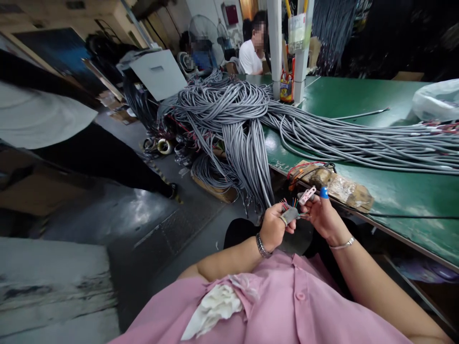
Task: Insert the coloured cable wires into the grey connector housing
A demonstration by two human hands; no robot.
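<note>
My left hand (274,227) is closed around a grey cable end (289,215), from which thin coloured wires (285,205) fan out. Close beside it, my right hand (327,217) has its fingers curled and its thumb raised, with a blue cover (324,192) on the thumb tip. A small pinkish-white piece with dark spots (307,196) sticks out at the right fingers, its exact kind unclear. Thin wires run between the two hands. Both hands are in front of my body, near the bench edge.
On the green bench (401,191) lies a taped brown bundle (340,186) with orange and black leads. Long grey cables (229,102) heap across it and hang over its edge. White posts (276,48) stand behind. One person (251,55) sits beyond; another (39,114) is at left.
</note>
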